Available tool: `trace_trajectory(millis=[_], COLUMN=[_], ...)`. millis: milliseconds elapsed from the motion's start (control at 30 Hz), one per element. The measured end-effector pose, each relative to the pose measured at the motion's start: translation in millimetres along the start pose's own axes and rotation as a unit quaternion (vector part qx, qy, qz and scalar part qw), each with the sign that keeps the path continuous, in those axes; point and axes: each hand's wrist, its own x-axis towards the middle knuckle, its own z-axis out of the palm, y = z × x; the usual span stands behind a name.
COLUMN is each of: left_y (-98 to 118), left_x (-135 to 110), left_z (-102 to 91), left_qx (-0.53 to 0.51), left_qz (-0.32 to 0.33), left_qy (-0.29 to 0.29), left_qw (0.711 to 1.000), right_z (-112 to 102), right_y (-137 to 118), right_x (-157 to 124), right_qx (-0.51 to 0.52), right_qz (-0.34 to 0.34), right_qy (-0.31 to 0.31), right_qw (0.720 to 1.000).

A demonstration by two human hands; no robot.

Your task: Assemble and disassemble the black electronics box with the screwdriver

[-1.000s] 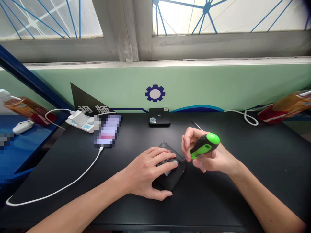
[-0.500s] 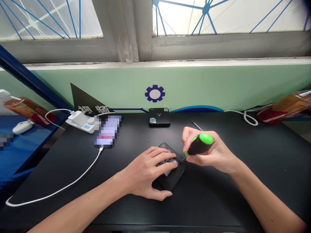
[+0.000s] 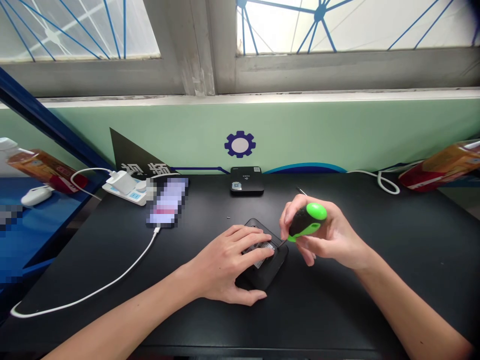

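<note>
A small black box [image 3: 270, 265] with a label on its upper face lies on the black table [image 3: 375, 290]. My left hand [image 3: 225, 265] rests flat on it, fingers stretched over the label and thumb along its near edge. My right hand [image 3: 322, 235] is closed round a screwdriver with a black and green handle [image 3: 306, 220]. The thin shaft slants down and left, its tip at the box's right edge.
A second black box [image 3: 246, 181] sits by the wall. A phone [image 3: 167, 202] on a white cable [image 3: 112, 282] lies left, beside a white power strip [image 3: 125, 187]. A loose thin rod [image 3: 301, 191] lies behind my right hand. Orange bottles lie at the far left and at the far right [image 3: 442, 165].
My right hand has turned the screwdriver handle about its shaft, fingers shifting their hold. The left hand and the box have stayed in place.
</note>
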Motion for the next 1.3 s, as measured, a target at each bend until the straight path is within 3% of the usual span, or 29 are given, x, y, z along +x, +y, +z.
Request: trace_trajectory(millis=[133, 367, 700, 1000, 1300], left_y=[0.0, -0.1, 0.2, 0.0, 0.1], left_x=[0.1, -0.6, -0.9, -0.5, -0.8], left_z=[-0.7, 0.7, 0.9, -0.3, -0.9], left_qx=[0.0, -0.003, -0.001, 0.003, 0.006], left_qz=[-0.006, -0.008, -0.007, -0.002, -0.001], left_qy=[-0.003, 0.0, 0.002, 0.0, 0.001], left_qw=[1.0, 1.0, 1.0, 1.0, 1.0], right_z=[-0.3, 5.7, 2.2, 5.3, 1.3], right_y=[1.9, 2.8, -0.4, -4.3, 2.2], right_x=[-0.4, 1.8, 3.1, 4.0, 1.4], right_qx=[0.006, 0.014, -0.058, -0.031, 0.007], right_qz=[0.002, 0.025, -0.002, 0.0, -0.003], right_qy=[-0.012, 0.035, 0.038, 0.053, 0.012], right_qw=[1.0, 0.999, 0.998, 0.998, 1.0])
